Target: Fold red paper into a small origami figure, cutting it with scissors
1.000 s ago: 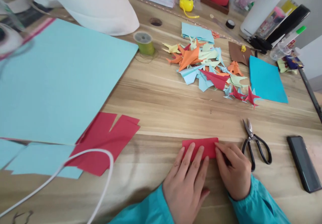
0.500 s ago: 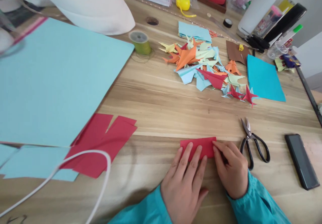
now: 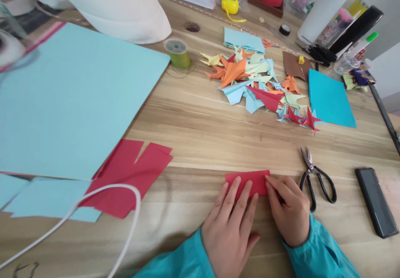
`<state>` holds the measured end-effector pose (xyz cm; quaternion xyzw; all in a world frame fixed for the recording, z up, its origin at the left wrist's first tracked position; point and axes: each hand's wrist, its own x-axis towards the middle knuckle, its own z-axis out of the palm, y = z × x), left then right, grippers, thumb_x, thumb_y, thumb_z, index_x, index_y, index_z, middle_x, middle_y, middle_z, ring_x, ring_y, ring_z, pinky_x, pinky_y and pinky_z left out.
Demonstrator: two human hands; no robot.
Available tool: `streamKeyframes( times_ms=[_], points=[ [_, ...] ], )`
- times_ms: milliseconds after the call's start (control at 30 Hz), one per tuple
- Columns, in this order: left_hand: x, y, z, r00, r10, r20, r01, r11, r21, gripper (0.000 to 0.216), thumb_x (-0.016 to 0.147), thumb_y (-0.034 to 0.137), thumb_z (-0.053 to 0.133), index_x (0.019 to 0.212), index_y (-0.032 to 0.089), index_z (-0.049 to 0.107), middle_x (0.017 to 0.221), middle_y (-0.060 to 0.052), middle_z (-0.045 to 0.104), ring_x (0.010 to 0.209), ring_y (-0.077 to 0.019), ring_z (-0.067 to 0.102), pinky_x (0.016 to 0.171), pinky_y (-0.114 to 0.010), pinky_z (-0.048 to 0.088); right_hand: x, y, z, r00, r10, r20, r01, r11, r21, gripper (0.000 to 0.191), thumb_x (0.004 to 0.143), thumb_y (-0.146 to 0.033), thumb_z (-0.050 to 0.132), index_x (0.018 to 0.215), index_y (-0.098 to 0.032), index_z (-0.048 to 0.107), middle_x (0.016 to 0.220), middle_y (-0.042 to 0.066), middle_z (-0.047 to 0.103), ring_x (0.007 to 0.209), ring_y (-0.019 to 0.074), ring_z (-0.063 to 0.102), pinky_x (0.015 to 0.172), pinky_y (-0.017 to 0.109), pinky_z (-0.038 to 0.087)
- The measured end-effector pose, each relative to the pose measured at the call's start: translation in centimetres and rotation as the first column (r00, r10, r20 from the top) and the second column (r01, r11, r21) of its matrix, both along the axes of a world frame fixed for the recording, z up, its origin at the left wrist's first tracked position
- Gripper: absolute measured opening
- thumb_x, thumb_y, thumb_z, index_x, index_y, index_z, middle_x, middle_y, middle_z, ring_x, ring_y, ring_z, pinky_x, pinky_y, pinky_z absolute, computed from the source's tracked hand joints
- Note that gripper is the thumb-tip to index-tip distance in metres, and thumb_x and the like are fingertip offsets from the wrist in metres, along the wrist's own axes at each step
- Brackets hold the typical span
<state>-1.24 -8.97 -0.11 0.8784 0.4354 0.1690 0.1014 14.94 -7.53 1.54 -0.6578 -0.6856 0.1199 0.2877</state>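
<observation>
A small red sheet of paper (image 3: 260, 180) lies on the wooden table in front of me, its lower part covered by fingers. My left hand (image 3: 233, 226) rests flat on it with the fingers spread. At the paper's right edge, my right hand (image 3: 289, 209) pinches the side between thumb and forefinger, the other fingers curled in. Black-handled scissors (image 3: 311, 169) lie partly open just right of my right hand. Farther back is a pile of folded paper shapes (image 3: 246, 76) in orange, red, pale blue, green and yellow.
On the left are a large light-blue sheet (image 3: 78, 98), red strips (image 3: 137, 178) and a white cable (image 3: 125, 188) looping over the paper. A green thread spool (image 3: 177, 53), blue paper (image 3: 331, 98) and a phone (image 3: 376, 203) lie around. A yellow tape measure (image 3: 230, 3) sits at the back.
Both hands stay in the same place on the red paper. The whole view has shifted very slightly.
</observation>
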Motion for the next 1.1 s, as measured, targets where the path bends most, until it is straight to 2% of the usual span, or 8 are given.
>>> streamKeyframes(
  times_ms=[367,700,833,1100],
  points=[
    [0.16,-0.23,0.97,0.997,0.003,-0.076,-0.010,0.996,-0.087,0.057,0.076,0.038,0.055,0.128,0.015,0.047,0.143,-0.011,0.036,0.136,-0.0344,0.016,0.108,-0.050,0.021,-0.09,0.10,0.14,0.999,0.005,0.033,-0.005,1.000,0.005,0.020,0.085,-0.016,0.051,0.094,-0.017,0.069,0.070,0.006,0.062,0.061,0.0135,0.060,0.058,0.024,0.052],
    [0.27,-0.28,0.89,0.998,-0.003,-0.070,-0.004,0.994,-0.110,0.061,0.078,0.044,0.053,0.131,0.015,0.044,0.146,-0.011,0.031,0.136,-0.0353,0.016,0.107,-0.051,0.022,0.25,-0.01,-0.12,0.998,0.026,0.063,-0.028,0.999,0.020,0.020,0.085,-0.016,0.050,0.093,-0.016,0.069,0.073,0.007,0.064,0.065,0.0148,0.062,0.063,0.026,0.054],
    [0.31,-0.25,0.84,0.998,0.000,-0.067,-0.008,0.994,-0.106,0.061,0.079,0.048,0.050,0.131,0.015,0.044,0.146,-0.011,0.031,0.136,-0.0349,0.016,0.107,-0.051,0.022,0.38,-0.04,-0.26,0.996,0.033,0.081,-0.036,0.999,0.038,0.020,0.085,-0.016,0.051,0.094,-0.017,0.069,0.073,0.007,0.064,0.064,0.0142,0.062,0.061,0.024,0.053],
    [0.37,-0.22,0.87,0.997,-0.001,-0.079,-0.008,0.993,-0.116,0.061,0.080,0.047,0.050,0.132,0.016,0.043,0.147,-0.010,0.028,0.136,-0.0346,0.018,0.107,-0.051,0.021,0.36,-0.02,-0.20,0.994,0.044,0.101,-0.048,0.998,0.044,0.020,0.085,-0.016,0.051,0.093,-0.016,0.069,0.074,0.007,0.064,0.065,0.0149,0.063,0.063,0.025,0.054]
  ],
)
